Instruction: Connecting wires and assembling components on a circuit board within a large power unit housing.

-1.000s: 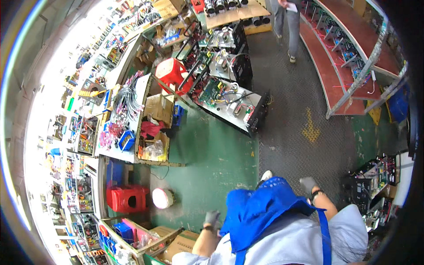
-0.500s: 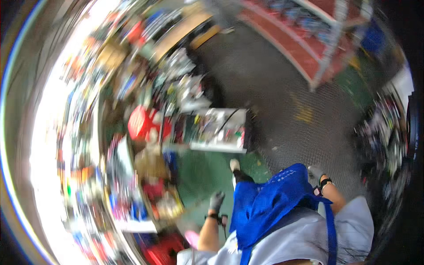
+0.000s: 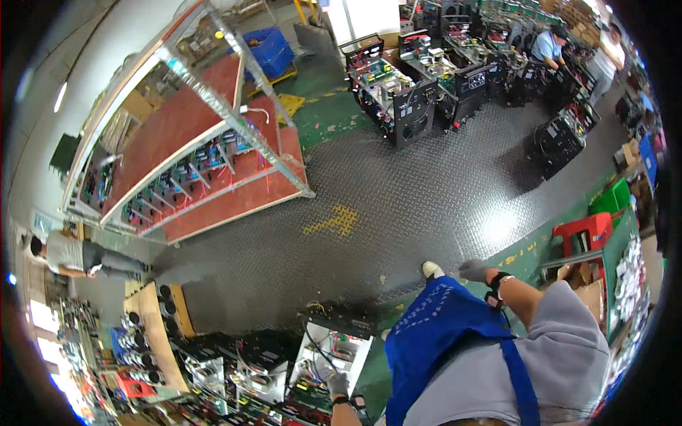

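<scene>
My left hand (image 3: 337, 384), in a grey glove, hangs beside an open-topped machine housing (image 3: 364, 361) with light walls and circuit parts inside. Its fingers are apart, with nothing seen in them; whether they touch the housing I cannot tell. A black cable (image 3: 312, 346) curves over that housing. Out in front of my body on the right, my gloved right hand (image 3: 474, 270) stretches over the dark floor. The fingers look loosely extended and hold nothing.
A wheeled-looking rack (image 3: 181, 113) with red shelves and rows of circuit units stands at the left. Several open black machines (image 3: 394, 96) line the far side, where two people work. Another person (image 3: 71, 254) stands far left. A red stool (image 3: 582, 231) is at right.
My view has swung to the right, blurred before and sharp now. The rack has shifted to the left of the picture, and the open housing now lies lower, beside my left hand.
</scene>
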`<move>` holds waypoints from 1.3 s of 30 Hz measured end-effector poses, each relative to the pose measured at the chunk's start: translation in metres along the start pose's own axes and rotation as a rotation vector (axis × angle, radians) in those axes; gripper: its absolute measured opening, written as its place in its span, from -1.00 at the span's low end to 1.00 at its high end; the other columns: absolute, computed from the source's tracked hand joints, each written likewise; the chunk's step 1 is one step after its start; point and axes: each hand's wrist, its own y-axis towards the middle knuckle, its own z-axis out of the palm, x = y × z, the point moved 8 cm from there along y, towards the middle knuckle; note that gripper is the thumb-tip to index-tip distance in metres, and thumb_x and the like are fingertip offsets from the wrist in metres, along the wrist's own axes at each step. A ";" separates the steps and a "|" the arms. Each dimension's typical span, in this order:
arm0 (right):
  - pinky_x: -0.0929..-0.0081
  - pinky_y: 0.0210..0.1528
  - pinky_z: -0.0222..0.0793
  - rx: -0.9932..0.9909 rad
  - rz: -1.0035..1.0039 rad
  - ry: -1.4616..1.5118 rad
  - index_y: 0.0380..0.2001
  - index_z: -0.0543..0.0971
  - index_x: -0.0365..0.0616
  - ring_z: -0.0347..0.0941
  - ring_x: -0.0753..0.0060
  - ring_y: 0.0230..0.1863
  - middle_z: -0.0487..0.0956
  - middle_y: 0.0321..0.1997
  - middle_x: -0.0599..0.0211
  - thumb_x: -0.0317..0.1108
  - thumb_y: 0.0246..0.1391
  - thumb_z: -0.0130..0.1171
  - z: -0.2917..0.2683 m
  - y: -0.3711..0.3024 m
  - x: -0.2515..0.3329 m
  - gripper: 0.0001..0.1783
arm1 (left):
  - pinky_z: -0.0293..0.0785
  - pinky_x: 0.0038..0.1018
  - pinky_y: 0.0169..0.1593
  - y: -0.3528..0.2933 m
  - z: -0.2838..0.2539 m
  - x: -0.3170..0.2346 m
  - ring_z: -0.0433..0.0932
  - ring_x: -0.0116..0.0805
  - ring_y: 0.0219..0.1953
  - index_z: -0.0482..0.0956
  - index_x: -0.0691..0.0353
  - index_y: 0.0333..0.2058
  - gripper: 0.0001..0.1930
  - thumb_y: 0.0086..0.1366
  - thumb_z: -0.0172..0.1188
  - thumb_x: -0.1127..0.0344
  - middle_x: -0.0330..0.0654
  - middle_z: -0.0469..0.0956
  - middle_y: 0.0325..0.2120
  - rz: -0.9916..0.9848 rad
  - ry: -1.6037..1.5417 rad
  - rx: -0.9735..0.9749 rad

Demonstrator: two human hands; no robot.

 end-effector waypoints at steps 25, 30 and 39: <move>0.07 0.30 -0.06 -0.613 -0.176 -0.480 0.19 0.27 -0.13 0.15 0.10 0.30 0.33 0.22 0.12 0.03 -0.28 0.32 -0.594 0.557 0.013 -0.06 | 0.50 -0.26 -0.23 0.220 -0.412 -0.091 0.56 -0.04 -0.25 0.55 0.24 -0.17 -0.66 0.16 0.17 0.14 -0.01 0.58 -0.30 -0.314 -0.942 -0.549; 0.00 0.29 -0.07 -0.595 -0.157 -0.432 0.01 0.45 -0.05 0.27 0.02 0.17 0.43 0.07 0.18 0.11 -0.36 0.39 -0.583 0.578 0.006 -0.18 | 0.50 -0.25 -0.23 0.186 -0.472 -0.125 0.56 -0.03 -0.27 0.55 0.23 -0.16 -0.65 0.17 0.18 0.13 -0.01 0.58 -0.31 -0.376 -0.960 -0.573; 0.13 0.16 0.08 -0.608 -0.230 -0.407 -0.09 0.52 -0.05 0.25 0.08 0.09 0.44 0.00 0.29 0.09 -0.40 0.39 -0.554 0.527 0.018 -0.26 | 0.50 -0.23 -0.24 0.177 -0.536 -0.206 0.56 -0.01 -0.31 0.53 0.23 -0.15 -0.64 0.20 0.19 0.10 -0.02 0.58 -0.34 -0.292 -1.100 -0.577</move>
